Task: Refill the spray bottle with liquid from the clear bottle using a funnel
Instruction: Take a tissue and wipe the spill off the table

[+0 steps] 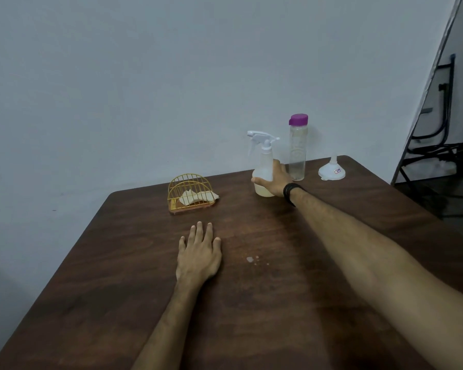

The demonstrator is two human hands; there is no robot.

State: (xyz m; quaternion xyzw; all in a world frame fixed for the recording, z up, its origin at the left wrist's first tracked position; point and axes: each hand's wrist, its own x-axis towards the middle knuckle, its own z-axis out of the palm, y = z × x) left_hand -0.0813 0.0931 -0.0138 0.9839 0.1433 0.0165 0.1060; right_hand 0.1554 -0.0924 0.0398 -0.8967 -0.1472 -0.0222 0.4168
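Gripping the spray bottle [263,166] at the table's [251,289] far edge with the right hand [274,180]; resting the left hand [198,255] flat, fingers straight; clear bottle [297,148] and funnel [332,169] apparently standing just beyond.

The right hand [274,180] grips the spray bottle [263,166] on the table [251,289]. The left hand [198,255] lies flat. The clear bottle [297,148] looks nearly empty.

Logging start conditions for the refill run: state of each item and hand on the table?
spray bottle: upright, trigger head on, a little pale liquid at the bottom, gripped by right hand.
clear bottle: upright, purple cap on, untouched.
funnel: upside down on the table, spout up.
napkin holder: upright, napkins inside.
right hand: wrapped around the spray bottle.
left hand: flat on table, fingers straight.
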